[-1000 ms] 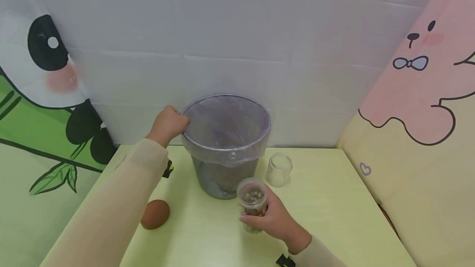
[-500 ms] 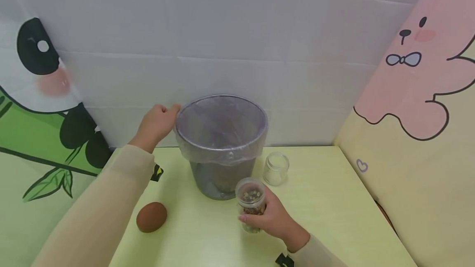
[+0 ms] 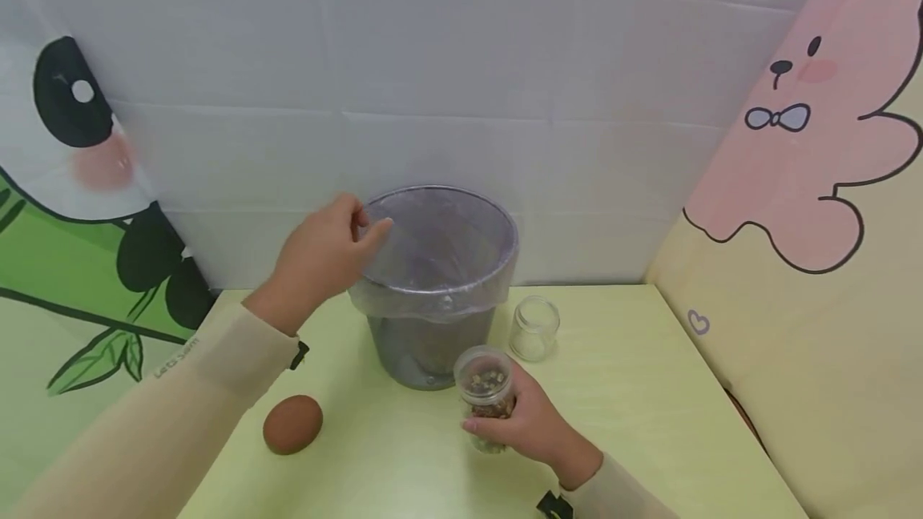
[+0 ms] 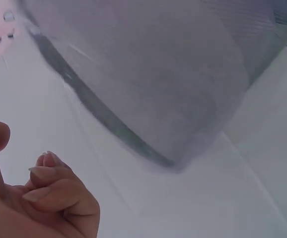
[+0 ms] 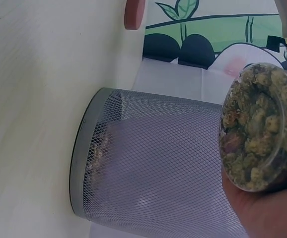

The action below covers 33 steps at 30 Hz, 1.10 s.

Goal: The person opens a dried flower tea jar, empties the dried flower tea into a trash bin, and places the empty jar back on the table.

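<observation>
A mesh wastebasket (image 3: 433, 347) stands at the back of the table, a thin translucent bag (image 3: 461, 303) folded over its rim. My left hand (image 3: 324, 251) is at the basket's left rim, thumb apart and fingers loosely curled, holding nothing; the left wrist view shows the bag (image 4: 173, 89) away from the fingers (image 4: 66, 196). My right hand (image 3: 530, 419) grips an upright clear jar (image 3: 489, 411) partly filled with dried flower buds, in front of the basket. The right wrist view shows the jar's bottom (image 5: 257, 129), with buds pressed against it.
A second clear jar (image 3: 534, 331) stands right of the basket. A brown round piece (image 3: 292, 424) lies on the table (image 3: 382, 463) at the left. Small brownish bits (image 5: 96, 151) show through the mesh near the basket's base. A white sheet (image 3: 447, 62) hangs behind.
My left hand has let go of the rim, drawn back left, then come forward over the rim's left side with the thumb apart. The right hand and its jar have barely moved.
</observation>
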Available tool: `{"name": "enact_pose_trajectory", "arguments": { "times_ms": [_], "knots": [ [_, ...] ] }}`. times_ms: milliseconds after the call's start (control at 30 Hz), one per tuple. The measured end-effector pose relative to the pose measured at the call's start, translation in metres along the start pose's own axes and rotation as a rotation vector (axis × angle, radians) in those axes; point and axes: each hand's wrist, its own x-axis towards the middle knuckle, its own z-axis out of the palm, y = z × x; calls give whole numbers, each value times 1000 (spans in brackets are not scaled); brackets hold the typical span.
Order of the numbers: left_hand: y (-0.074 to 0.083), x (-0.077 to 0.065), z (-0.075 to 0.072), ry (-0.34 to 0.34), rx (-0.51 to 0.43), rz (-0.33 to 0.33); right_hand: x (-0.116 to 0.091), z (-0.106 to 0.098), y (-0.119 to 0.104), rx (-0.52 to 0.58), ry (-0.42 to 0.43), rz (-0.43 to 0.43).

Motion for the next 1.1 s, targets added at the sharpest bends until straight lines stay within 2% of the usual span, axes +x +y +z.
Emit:
{"name": "enact_pose_trajectory", "arguments": {
  "times_ms": [100,233,367,500,633,767,833,933,1100],
  "knots": [
    [19,-11,6,7,41,105,0,-2,-3,-18,-4,7],
    [38,-26,14,-27,77,262,0,-4,-7,-48,-19,6],
    [49,-39,24,-98,147,443,1,-6,-11,-61,-45,-13],
    [54,-51,34,-133,216,643,2,-6,-18,-45,-88,-20],
    [56,-63,46,-96,228,857,4,-5,-23,-25,-139,-11],
    [55,-74,60,-34,160,1037,5,-4,-26,-18,-194,-31],
    [55,-80,66,-26,121,1096,5,-4,-27,1,-228,-29],
    [54,-88,72,-1,120,1154,5,-5,-28,12,-273,-17],
    [50,-97,81,86,160,1156,3,-2,-29,-11,-314,-7]
  ]
}}
